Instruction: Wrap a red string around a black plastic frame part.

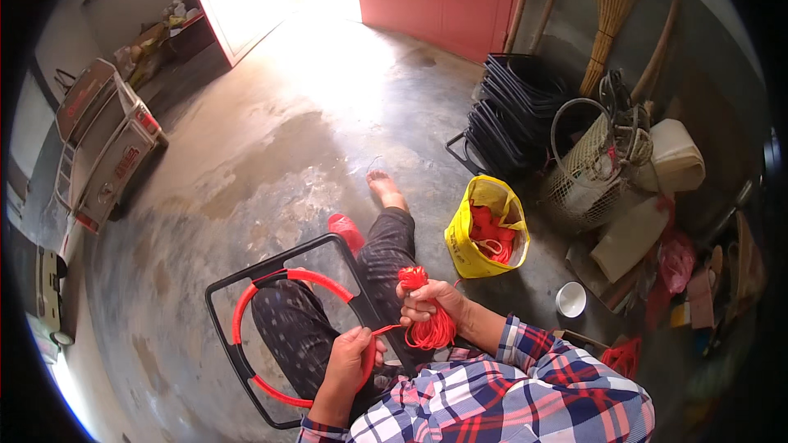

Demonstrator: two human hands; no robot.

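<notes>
A black rectangular frame (269, 262) with a round inner ring lies tilted over my lap. Stretches of the ring are wrapped in red cord (240, 316), with bare black gaps between them. My left hand (351, 358) is closed at the ring's right side, pinching the red strand there. From it the strand runs taut and short to my right hand (433, 303). That hand is wrapped round a hank of red cord (432, 332), whose loops hang below the fingers and whose bunched end shows above. My left fingertips are partly hidden.
A yellow bag (466, 256) holding red cord stands right of my leg, near a white cup (571, 299). Behind it are stacked black frames (502, 115), a wire basket (587, 172) and a straw broom (611, 16). A red slipper (345, 230) lies ahead.
</notes>
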